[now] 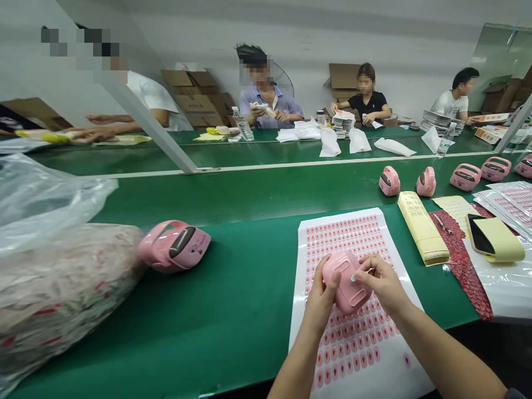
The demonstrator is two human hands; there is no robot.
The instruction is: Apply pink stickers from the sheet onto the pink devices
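Note:
My left hand (323,293) is closed around a small pink plastic device (347,277), its underside with two raised bars turned up toward me. My right hand (382,280) is at the device's right side, thumb and fingers pinched together. A small whitish spot shows at those fingertips, against the device; what it is I cannot make out. Beneath both hands lies a white sheet (338,224) printed with rows of small pink-and-red oval stickers. A similar pink device (193,249) with a carry handle and dark window stands to the left.
A clear plastic bag (62,299) fills the left edge. Several pink devices (389,181) line the far right, behind a stack of yellow sticker sheets (423,230) and a phone (481,235). A metal ledge (274,166) crosses the bench; co-workers (272,105) sit beyond it.

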